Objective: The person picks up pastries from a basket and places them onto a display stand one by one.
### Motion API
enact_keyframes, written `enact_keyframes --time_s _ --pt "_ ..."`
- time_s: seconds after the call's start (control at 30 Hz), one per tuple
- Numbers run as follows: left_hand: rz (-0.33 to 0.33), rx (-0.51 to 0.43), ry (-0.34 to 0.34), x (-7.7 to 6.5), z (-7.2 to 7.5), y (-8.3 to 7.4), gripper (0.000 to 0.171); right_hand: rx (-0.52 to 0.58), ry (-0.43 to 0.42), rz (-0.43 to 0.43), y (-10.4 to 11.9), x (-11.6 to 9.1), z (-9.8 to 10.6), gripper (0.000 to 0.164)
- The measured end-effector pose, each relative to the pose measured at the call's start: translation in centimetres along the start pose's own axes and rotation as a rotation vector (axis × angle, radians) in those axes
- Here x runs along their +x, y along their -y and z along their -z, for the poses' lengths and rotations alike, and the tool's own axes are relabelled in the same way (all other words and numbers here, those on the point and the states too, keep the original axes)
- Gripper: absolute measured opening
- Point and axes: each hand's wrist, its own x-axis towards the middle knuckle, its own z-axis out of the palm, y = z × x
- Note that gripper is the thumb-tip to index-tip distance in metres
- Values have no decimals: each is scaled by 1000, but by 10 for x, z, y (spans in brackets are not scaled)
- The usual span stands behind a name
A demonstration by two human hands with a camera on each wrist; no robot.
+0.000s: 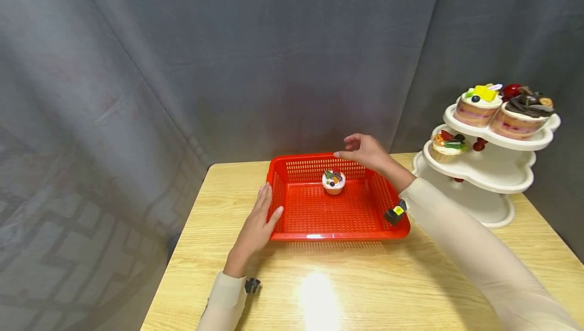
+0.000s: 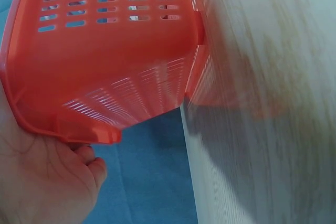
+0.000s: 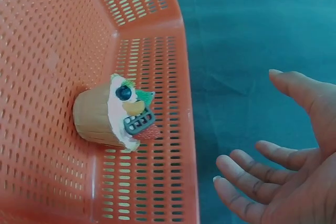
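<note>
On the table stands a red plastic basket (image 1: 319, 214) with perforated walls. Inside it, against the far wall, sits a small cupcake (image 1: 333, 183) topped with white cream and fruit; the right wrist view shows the same cupcake (image 3: 113, 114) in its tan cup. My left hand (image 1: 255, 224) rests along the basket's left rim, its fingers fairly straight outside and the thumb reaching over the edge. Above the far right corner, my right hand (image 1: 365, 153) hovers with nothing in it. Its thumb and loosely bent fingers (image 3: 257, 182) are spread apart, past the basket's rim.
A white three-tier stand (image 1: 479, 174) occupies the right side. Its top tier bears cups of cake, including a yellow-topped one (image 1: 479, 105) and a chocolate-topped one (image 1: 522, 115). A fruit cupcake (image 1: 446, 147) sits on the middle tier. Grey curtain (image 1: 283, 67) hangs behind the table (image 1: 219, 229).
</note>
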Motion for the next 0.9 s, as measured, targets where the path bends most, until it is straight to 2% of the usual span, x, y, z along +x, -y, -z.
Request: enact_keyframes --time_s 0.2,0.57,0.8,0.9 --pt "-12 1 -7 1 -2 2 74 -48 33 -3 -6 6 -12 61" --pt "-3 -3 5 0 -2 3 79 -236 140 -42 -19 9 -34 72" --pt "-5 -2 -6 1 -2 3 76 -176 192 -139 -23 8 -43 79" --pt "2 -1 -4 1 -2 2 75 -168 206 -145 -24 8 -45 78"
